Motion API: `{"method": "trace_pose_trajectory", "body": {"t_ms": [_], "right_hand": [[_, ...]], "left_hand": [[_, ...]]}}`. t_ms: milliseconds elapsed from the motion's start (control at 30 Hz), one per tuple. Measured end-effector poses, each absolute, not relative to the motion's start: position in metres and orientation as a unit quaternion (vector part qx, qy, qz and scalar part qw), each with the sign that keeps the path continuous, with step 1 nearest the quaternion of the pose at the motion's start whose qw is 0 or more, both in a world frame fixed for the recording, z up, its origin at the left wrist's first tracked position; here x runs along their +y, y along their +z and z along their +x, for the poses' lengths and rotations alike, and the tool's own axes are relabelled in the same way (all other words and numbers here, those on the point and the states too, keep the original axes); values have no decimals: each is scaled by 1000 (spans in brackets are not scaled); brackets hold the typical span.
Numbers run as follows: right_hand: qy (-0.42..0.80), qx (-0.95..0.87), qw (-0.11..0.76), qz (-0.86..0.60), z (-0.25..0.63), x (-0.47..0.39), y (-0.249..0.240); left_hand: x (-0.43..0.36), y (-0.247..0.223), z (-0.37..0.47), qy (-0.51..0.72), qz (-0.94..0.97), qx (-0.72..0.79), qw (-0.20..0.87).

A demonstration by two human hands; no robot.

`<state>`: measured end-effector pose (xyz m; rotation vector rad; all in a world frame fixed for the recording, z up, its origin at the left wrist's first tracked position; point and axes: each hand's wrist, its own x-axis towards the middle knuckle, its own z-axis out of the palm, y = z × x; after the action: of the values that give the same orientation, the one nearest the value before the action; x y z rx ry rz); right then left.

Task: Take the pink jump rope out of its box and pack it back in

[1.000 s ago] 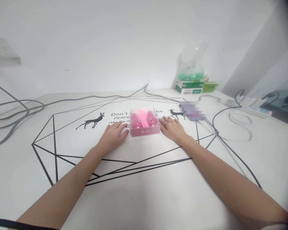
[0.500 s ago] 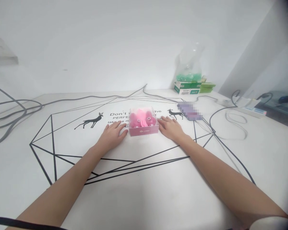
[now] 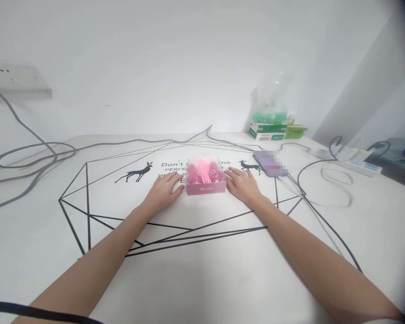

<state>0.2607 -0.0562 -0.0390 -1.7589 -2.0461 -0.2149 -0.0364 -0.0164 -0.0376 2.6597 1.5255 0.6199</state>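
Note:
A small box (image 3: pixel 206 176) with a clear top and a pink base stands on the white table mat, between my two hands. Bright pink objects with round eye-like spots show through its cover; their exact kind is unclear. My left hand (image 3: pixel 164 192) lies palm down just left of the box, fingers stretched out and holding nothing. On the other side, my right hand (image 3: pixel 242 184) rests flat with its fingers spread, close to the box's right side. A purple phone-like slab (image 3: pixel 269 163), partly blurred out, lies beyond my right hand.
Grey cable (image 3: pixel 138 140) runs along the back and coils at the left under a wall socket (image 3: pixel 16 81). Green and white boxes (image 3: pixel 268 131) carry a clear bag (image 3: pixel 270 101) with green contents. A power strip (image 3: pixel 356 165) and more cords lie at the right.
The view has shifted slightly, so everything sits a little further right and lower, with more of the wall socket showing. Both hands stay flat beside the box.

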Motion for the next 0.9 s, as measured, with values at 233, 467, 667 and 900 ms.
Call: {"method": "trace_pose_trajectory", "body": {"t_ms": [233,467,667,900], "right_hand": [[-119,-746,365,-544,261,-54,-38],[-64,-810,365,-454,259,-57,-36],[-43,-827,362,-429,259,-54,-36],[-79,-827,383,-403,259,-57,-36]], "left_hand": [[-30,1,-11,306,852,425,4],[-24,16,21,129,926,354,-34],[-12,6,12,130,940,312,-48],[2,10,-2,97,953,286,13]]}}
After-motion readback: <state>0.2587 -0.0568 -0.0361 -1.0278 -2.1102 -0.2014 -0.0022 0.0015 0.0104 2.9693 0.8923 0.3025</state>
